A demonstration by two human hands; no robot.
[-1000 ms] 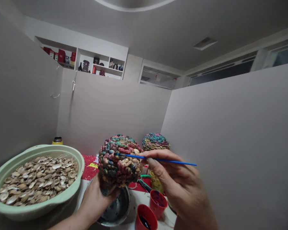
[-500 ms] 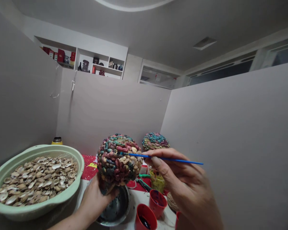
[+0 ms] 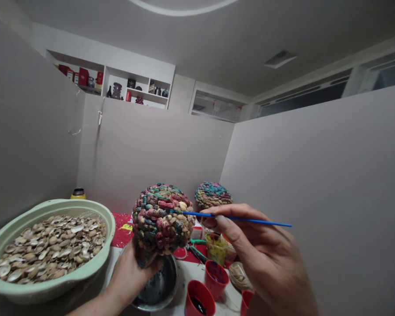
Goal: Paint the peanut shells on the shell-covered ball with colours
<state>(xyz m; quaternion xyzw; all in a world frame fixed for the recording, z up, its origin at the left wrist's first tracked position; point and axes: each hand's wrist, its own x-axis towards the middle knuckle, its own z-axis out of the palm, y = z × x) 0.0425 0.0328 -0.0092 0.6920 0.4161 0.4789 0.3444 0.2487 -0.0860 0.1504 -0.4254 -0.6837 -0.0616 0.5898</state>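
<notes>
My left hand (image 3: 131, 270) is closed around the base of a rounded piece covered in peanut shells (image 3: 161, 219), holding it up over a metal bowl (image 3: 161, 285). Most shells on it are painted red, green and dark blue; a patch at its right side is bare tan. Between thumb and fingers, my right hand (image 3: 260, 250) pinches a thin blue paintbrush (image 3: 237, 218). The bristle tip touches the shells near the edge of the bare patch. Below my right hand stand red cups (image 3: 200, 298) with dark liquid inside.
On the left is a green basket (image 3: 110, 228) of empty nut shells. A second painted shell-covered piece (image 3: 213, 194) stands at the back. A yellow-stained cup (image 3: 215, 249), green-handled cutters (image 3: 197, 252) and a twine roll (image 3: 239, 275) lie nearby. Grey partitions (image 3: 158, 145) enclose the table.
My right hand and the paintbrush have shifted right, the tip sliding along the shells toward the bare patch. The left hand and shell-covered piece have barely moved.
</notes>
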